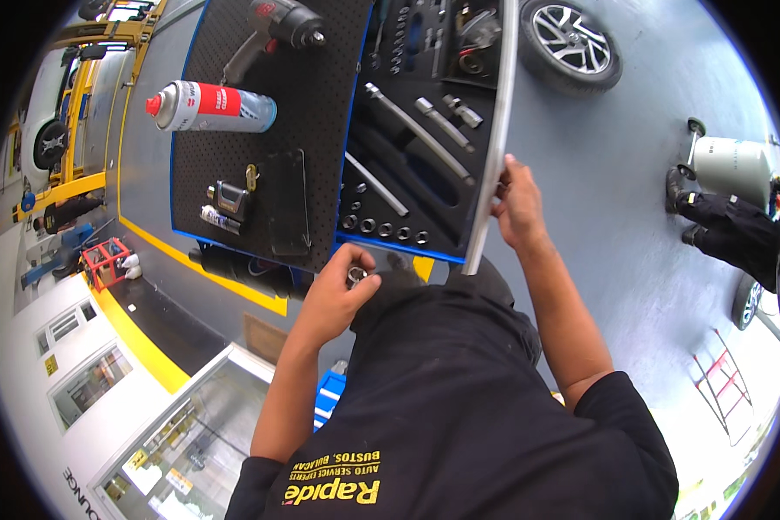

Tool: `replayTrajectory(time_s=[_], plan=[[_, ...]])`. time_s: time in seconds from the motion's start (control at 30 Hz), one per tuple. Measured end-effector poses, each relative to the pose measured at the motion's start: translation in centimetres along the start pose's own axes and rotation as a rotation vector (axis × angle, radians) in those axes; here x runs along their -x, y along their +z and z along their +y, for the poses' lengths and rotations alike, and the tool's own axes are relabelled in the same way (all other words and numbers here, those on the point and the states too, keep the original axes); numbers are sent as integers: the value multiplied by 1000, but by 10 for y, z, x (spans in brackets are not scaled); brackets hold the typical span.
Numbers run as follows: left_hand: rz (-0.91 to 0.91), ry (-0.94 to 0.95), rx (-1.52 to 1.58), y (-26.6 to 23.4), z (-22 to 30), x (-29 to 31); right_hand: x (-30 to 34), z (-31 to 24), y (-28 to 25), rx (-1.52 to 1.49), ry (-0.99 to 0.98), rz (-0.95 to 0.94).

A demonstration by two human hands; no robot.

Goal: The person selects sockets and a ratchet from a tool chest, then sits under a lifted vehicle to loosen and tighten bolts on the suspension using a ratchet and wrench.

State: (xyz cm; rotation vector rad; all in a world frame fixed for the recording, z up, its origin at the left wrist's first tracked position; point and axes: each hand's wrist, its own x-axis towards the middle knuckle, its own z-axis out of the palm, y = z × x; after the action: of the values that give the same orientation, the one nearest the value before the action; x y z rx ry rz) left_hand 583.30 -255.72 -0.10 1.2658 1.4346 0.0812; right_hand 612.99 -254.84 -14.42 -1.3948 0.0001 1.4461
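My left hand is closed round a small metal socket, whose round open end shows between thumb and fingers. It is close to the near corner of an open tool drawer. My right hand grips the drawer's pale metal front edge, fingertips partly hidden behind it. Inside the drawer, a row of sockets sits in dark foam near the blue near side. Beyond them lie a long bar, extension bars and a universal joint.
On the cabinet's black perforated top are an impact wrench, a spray can, a small dark device and a dark flat panel. A wheel lies on the grey floor. Another person's legs show at the right.
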Motion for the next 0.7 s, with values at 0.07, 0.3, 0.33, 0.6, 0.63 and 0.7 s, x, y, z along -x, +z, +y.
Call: replayTrajectory(time_s=[0.07, 0.3, 0.33, 0.6, 0.63, 0.7], plan=[[44, 30, -184, 18, 3, -6, 4, -5, -20, -54, -74, 82], [21, -19, -573, 52, 15, -14, 23, -32, -71, -115, -201, 167], [38, -8, -591, 53, 17, -20, 21, -29, -76, -123, -218, 167], [214, 146, -653, 55, 3, -60, 11, -14, -89, 43, -318, 276], [222, 139, -669, 52, 3, -60, 10, -12, -89, 54, -321, 284], [244, 123, -703, 44, 0, -60, 11, -11, -88, 49, -316, 285]])
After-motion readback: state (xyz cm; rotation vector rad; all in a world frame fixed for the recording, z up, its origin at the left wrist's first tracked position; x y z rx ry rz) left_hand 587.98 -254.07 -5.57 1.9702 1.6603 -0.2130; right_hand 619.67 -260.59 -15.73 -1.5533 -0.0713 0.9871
